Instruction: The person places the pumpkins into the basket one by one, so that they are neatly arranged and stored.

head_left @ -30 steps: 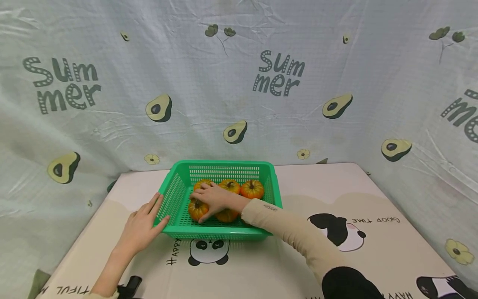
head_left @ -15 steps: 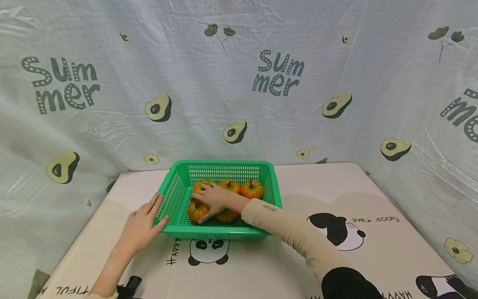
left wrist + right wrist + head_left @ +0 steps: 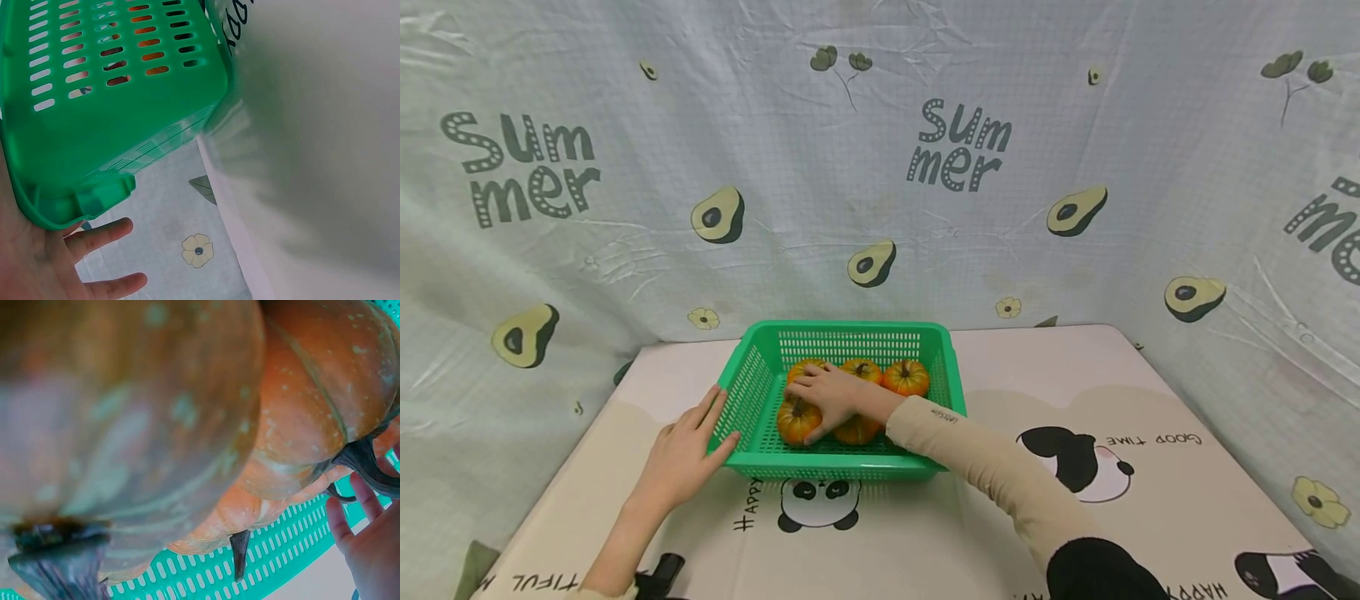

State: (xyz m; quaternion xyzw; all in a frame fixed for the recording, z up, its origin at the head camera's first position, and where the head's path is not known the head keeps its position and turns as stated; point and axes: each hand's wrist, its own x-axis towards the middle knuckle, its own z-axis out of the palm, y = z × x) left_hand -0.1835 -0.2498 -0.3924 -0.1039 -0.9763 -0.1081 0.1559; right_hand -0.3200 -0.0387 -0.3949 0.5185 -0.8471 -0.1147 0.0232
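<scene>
A green slotted plastic basket (image 3: pixel 842 461) holds several small orange pumpkins, including one at back right (image 3: pixel 906 379). In the head view, my right hand (image 3: pixel 835 396) lies over the front-left pumpkin (image 3: pixel 795 423), thumb toward the near side and fingers toward the far side. The right wrist view shows extended fingers (image 3: pixel 340 525) beside a dark stem (image 3: pixel 369 465); a large blurred pumpkin (image 3: pixel 125 412) fills its left. My left hand (image 3: pixel 681 454) rests at the basket's left rim. Its fingers (image 3: pixel 100 237) are spread along the outside in the left wrist view. My right forearm hides the basket's front-right part.
The basket stands on a pale table cover (image 3: pixel 925 542) printed with pandas. Behind and beside the table hangs a light curtain (image 3: pixel 820 167) with avocado prints. A dark wrist strap (image 3: pixel 662 575) shows at the left forearm, and a black cuff (image 3: pixel 1101 571) at the right.
My right hand has shifted slightly right and away from me over the front-left pumpkin; its thumb has slid a little inward. My left hand and the basket have kept their places.
</scene>
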